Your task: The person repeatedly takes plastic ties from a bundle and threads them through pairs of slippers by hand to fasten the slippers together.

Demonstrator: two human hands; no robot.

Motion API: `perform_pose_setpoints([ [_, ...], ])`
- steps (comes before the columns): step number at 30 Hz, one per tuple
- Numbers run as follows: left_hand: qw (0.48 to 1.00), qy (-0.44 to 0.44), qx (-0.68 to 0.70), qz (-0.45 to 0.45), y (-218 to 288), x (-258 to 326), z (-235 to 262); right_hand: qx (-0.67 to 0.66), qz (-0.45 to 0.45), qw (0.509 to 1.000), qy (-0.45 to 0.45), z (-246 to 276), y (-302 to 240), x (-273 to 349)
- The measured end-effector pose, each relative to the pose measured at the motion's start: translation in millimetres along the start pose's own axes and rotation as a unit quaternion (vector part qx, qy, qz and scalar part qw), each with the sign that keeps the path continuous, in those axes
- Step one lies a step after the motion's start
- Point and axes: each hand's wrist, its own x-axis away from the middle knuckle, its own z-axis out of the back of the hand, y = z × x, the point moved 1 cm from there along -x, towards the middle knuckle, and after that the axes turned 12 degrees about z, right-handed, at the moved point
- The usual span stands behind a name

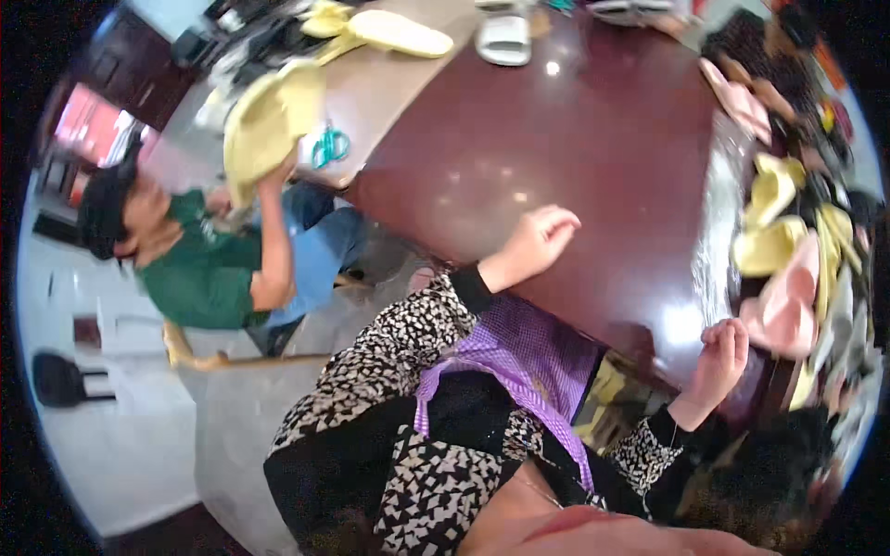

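My left hand [533,246] is above the near left part of a glossy dark red table [556,139], its fingers curled in and nothing visible in them. Near the table's right edge my right hand [721,366] is raised in a loose fist, apart from the left one; no object shows in it. Pink slippers [783,301] lie closest to the right hand, with yellow slippers [771,246] just beyond them. A strip of clear plastic film [723,213] runs along that side of the table.
To the left a seated co-worker in a green shirt [199,269] holds up a yellow slipper [269,120]. Teal scissors [329,146] lie on a lighter tabletop there. White slides [503,39] stand at the far edge. Another person [760,56] sits far right by a pink slipper [737,100].
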Motion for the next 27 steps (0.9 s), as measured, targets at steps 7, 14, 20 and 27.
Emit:
perform_pose_setpoints([
  [7, 0.999, 0.031, -0.035, 0.012, 14.0, 49.7, 36.0, -0.032, -0.129, 0.965, -0.225, -123.1, 28.9, -37.7],
  [14, 0.986, 0.098, -0.121, -0.054, 21.7, 51.4, 61.6, -0.194, -0.224, 0.936, -0.19, -135.9, 101.8, -58.6],
  [20, 0.953, 0.154, -0.246, -0.092, 1.6, -34.1, 81.2, -0.147, -0.233, 0.943, -0.186, -123.0, 116.6, -70.0],
  [27, 0.916, 0.108, -0.385, -0.042, -67.0, -152.3, 90.2, -0.035, -0.131, 0.983, -0.121, -123.1, 130.6, -88.2],
])
